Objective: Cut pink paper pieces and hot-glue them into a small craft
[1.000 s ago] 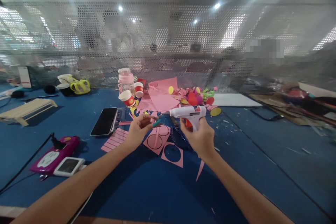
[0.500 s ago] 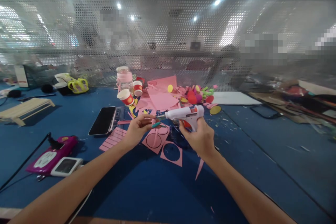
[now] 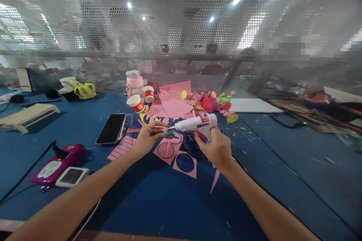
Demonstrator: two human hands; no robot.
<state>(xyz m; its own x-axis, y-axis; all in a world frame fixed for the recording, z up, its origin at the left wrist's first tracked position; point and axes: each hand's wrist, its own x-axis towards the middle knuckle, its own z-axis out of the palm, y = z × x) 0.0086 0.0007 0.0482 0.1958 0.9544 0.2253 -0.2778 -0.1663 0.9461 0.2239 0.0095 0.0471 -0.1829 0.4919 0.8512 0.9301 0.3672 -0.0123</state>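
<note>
My right hand [image 3: 216, 145] is wrapped round the handle of a white hot glue gun [image 3: 195, 122] with an orange-red trigger. The gun's metal nozzle points left, close to the fingertips of my left hand [image 3: 149, 135]. That hand is closed in a pinch on a small green piece [image 3: 169, 134], with something pink at the fingertips; its exact shape is too small to make out. Below both hands lie pink paper squares with circles drawn on them [image 3: 165, 150] and one pink square with a round hole cut out [image 3: 175, 163].
Behind my hands are pink paper sheets [image 3: 174, 105], paper cups [image 3: 135, 104], a clear bottle with a pink band [image 3: 135, 82] and colourful craft pieces [image 3: 209, 103]. To the left lie a phone [image 3: 111, 128], a magenta device [image 3: 58, 163] and a small wooden rack [image 3: 29, 115].
The glue gun has moved slightly left and its nozzle has come nearer my left fingertips. My left hand keeps its pinch in nearly the same place.
</note>
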